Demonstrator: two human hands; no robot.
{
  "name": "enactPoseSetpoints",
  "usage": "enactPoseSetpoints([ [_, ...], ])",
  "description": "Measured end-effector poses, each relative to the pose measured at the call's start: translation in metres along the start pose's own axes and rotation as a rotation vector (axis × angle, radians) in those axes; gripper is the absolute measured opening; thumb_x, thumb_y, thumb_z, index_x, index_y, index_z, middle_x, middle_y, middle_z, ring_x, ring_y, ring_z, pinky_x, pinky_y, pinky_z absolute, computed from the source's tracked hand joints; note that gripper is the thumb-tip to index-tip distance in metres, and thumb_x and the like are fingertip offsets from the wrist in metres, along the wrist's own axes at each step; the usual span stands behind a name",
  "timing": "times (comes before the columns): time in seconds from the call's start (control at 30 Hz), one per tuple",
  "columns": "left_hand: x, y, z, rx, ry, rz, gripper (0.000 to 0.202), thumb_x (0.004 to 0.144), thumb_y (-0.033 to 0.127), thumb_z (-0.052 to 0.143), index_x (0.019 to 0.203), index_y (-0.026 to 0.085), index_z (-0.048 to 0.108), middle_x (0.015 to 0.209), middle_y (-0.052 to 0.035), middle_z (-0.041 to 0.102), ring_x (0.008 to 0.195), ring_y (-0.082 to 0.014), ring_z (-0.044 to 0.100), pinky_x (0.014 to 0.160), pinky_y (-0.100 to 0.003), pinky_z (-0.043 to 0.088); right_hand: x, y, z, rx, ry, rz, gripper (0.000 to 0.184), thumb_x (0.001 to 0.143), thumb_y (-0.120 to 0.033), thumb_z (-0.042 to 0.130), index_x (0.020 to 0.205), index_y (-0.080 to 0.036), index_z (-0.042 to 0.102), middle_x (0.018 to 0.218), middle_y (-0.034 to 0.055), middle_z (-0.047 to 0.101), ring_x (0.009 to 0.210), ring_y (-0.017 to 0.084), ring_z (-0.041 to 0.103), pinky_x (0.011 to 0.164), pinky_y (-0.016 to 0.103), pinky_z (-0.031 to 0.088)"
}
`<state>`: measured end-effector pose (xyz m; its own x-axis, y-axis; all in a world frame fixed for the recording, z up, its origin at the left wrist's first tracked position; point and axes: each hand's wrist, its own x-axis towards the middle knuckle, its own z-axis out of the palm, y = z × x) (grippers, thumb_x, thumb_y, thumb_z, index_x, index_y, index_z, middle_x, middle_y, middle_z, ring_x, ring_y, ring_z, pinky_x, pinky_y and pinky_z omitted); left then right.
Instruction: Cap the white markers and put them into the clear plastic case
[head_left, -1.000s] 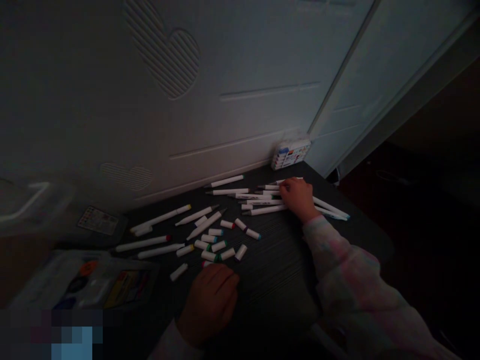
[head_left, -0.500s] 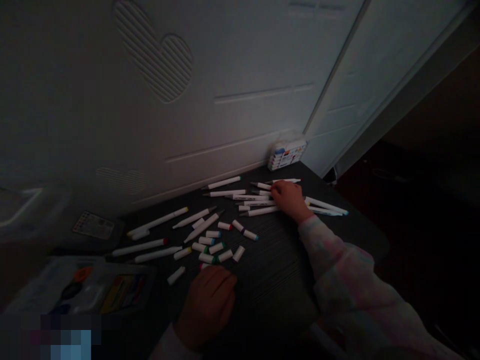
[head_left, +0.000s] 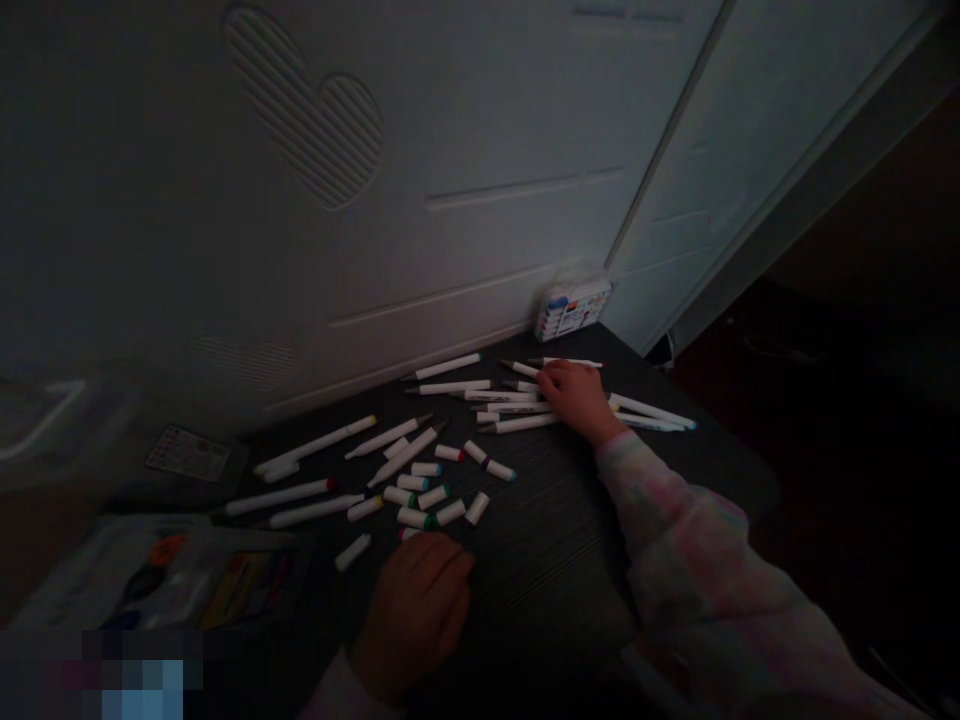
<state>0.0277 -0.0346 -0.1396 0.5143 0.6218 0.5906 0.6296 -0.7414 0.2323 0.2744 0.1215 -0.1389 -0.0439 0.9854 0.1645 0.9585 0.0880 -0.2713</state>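
My right hand (head_left: 574,397) lies over the pile of white markers (head_left: 517,424) toward the back right, its fingers bent down around a marker (head_left: 521,369). The hand covers part of the pile and its own fingertips. Near the front, my left hand (head_left: 416,605) rests on the table with curled fingers; whatever may be inside them is hidden. A pink-ended cap (head_left: 411,534) peeks out just beyond its knuckles. Several loose white caps (head_left: 414,517) with coloured ends are scattered between the hands. More markers (head_left: 319,508) are spread to the left.
Against the white panelled wall (head_left: 480,250) stands a small printed pack (head_left: 574,308). A clear plastic case (head_left: 172,570) with coloured items lies at the left, and a printed card (head_left: 187,452) behind it. The dark table (head_left: 547,540) ends at a rounded right edge.
My right hand has shifted very slightly to the left over the markers. The rearmost marker's tip now shows more clearly. My left hand stays put.
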Motion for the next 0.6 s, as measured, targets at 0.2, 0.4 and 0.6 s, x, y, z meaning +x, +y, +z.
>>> enactPoseSetpoints([
  [0.2, -0.0015, -0.0012, 0.0011, -0.006, -0.003, -0.014, 0.019, 0.079, 0.011, 0.041, 0.081, 0.016, 0.059, 0.073, -0.0038, 0.065, 0.072, -0.0139, 0.059, 0.067, -0.028, 0.049, 0.0004, 0.0004, 0.0017, -0.001, -0.009, -0.007, 0.036, 0.088, -0.035, 0.033, 0.086, -0.018, 0.064, 0.106, 0.006, 0.062, 0.099, 0.022, 0.053, 0.085, 0.037, 0.031],
  [0.4, -0.0028, -0.0018, 0.0018, -0.008, 0.004, -0.015, 0.019, 0.078, 0.011, 0.042, 0.082, 0.016, 0.06, 0.073, -0.0038, 0.064, 0.072, -0.0138, 0.059, 0.067, -0.027, 0.049, 0.0007, 0.0008, 0.0015, 0.006, -0.024, -0.014, 0.04, 0.088, -0.038, 0.031, 0.083, -0.018, 0.065, 0.1, 0.0057, 0.065, 0.097, 0.023, 0.054, 0.083, 0.037, 0.031],
  [0.6, -0.0032, -0.0005, 0.0008, -0.005, -0.008, -0.031, 0.019, 0.078, 0.01, 0.041, 0.082, 0.015, 0.06, 0.073, -0.0038, 0.064, 0.072, -0.0138, 0.059, 0.068, -0.028, 0.049, 0.0005, 0.0016, 0.0016, 0.046, -0.022, -0.03, 0.04, 0.089, -0.037, 0.03, 0.085, -0.019, 0.066, 0.107, 0.0043, 0.063, 0.099, 0.021, 0.053, 0.085, 0.036, 0.03],
])
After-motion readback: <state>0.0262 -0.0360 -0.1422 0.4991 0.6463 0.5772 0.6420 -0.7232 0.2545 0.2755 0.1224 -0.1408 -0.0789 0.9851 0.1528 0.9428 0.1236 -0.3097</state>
